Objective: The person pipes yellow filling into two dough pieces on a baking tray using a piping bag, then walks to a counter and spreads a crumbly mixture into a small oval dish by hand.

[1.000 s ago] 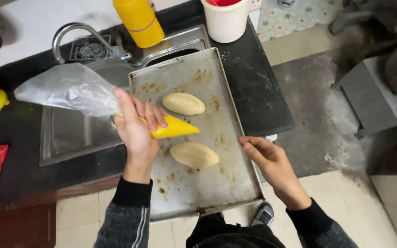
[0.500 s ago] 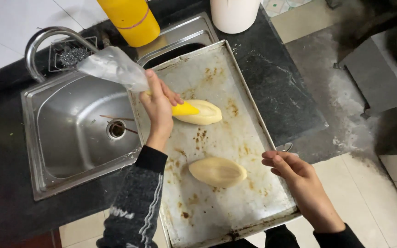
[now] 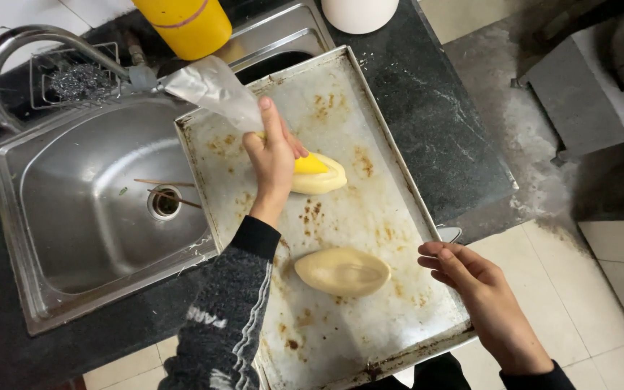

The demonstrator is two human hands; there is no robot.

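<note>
Left hand: the left hand [image 3: 274, 160] is wrapped around a piping bag [image 3: 214, 90]. The bag's yellow tip [image 3: 310, 165] pokes out past the fingers and touches the top of a bun.
Piping bag: it is clear plastic, and its loose end sticks up and back toward the far left corner of the tray.
Far bun: a pale bun [image 3: 323, 178] lies near the middle of the tray, a bit toward the far end, right under the yellow tip.
Near bun: a second pale bun [image 3: 343, 271] lies toward the near end of the tray, well apart from the first one. No hand touches it.
Right hand: the right hand [image 3: 471, 278] rests at the right edge of the tray, near the near corner. The fingers are bent loosely and hold nothing.
Tray: the metal tray [image 3: 370, 130] is flat, with brown stains. It sits on a dark counter [image 3: 442, 123], and its left side hangs over the sink.
Sink: the steel sink [image 3: 74, 209] is just left of the tray, with a curved tap [image 3: 9, 50] at its far side.
Yellow tub: a yellow tub [image 3: 182, 25] stands past the far edge of the tray.
</note>
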